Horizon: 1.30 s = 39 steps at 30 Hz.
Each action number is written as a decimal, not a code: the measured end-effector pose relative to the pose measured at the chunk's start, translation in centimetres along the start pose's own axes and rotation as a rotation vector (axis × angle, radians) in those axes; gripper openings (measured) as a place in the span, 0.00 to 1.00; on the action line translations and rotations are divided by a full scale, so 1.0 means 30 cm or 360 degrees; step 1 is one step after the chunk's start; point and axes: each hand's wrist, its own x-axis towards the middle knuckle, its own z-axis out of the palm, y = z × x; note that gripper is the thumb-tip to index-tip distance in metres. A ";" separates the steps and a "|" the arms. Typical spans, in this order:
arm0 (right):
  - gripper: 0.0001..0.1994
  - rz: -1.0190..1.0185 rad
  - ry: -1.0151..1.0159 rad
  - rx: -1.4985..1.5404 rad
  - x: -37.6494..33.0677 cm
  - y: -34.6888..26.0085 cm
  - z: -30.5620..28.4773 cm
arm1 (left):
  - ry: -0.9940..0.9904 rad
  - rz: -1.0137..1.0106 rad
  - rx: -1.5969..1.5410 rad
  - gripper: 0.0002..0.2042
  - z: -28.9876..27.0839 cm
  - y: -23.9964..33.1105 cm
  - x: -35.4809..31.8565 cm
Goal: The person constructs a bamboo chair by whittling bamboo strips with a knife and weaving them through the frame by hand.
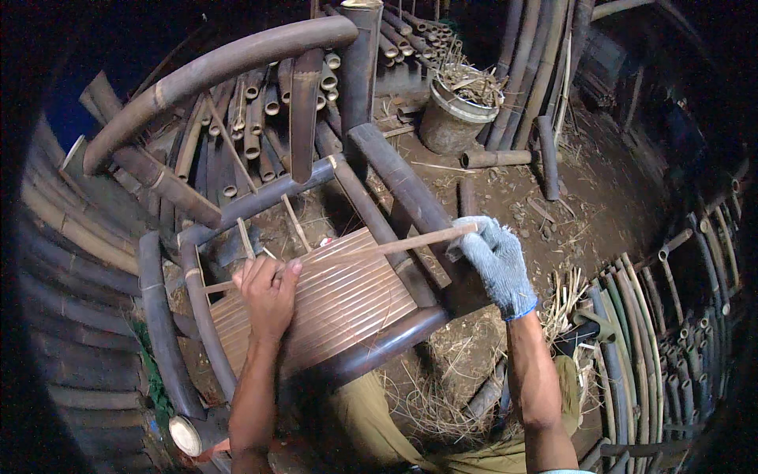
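Note:
A thin bamboo slat [379, 249] runs across the seat of a dark bamboo chair. My bare left hand [268, 288] is closed on it toward its left end, over the seat frame. In a grey knitted glove, my right hand [496, 265] pinches the slat's other end, raised above the chair's right side. Below lies the seat [347, 304], made of several light slats laid side by side. Behind these, the seat frame's rear part is open, with narrow support strips [296, 223] crossing it. A thick curved bamboo backrest [229, 59] rises at the far left.
Bundled bamboo poles [253, 134] lie behind the chair. A bucket [454, 122] of shavings stands farther back. Short bamboo pieces [505, 158] and scraps lie on the dirt floor. Upright poles [632, 347] fill the right side; a dark-handled tool [580, 336] sits beside them.

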 end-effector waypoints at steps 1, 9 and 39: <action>0.13 0.0085 0.0008 0.0037 0.015 -0.020 0.038 | 0.0017 0.0013 0.0037 0.14 -0.027 -0.034 -0.008; 0.13 -0.0218 0.0389 -0.0760 0.014 0.116 -0.092 | -0.0176 -0.0230 -0.0318 0.17 0.132 -0.178 -0.008; 0.13 0.0052 0.0204 -0.0439 0.029 0.010 0.049 | -0.0105 -0.0422 0.0778 0.17 0.181 -0.516 0.098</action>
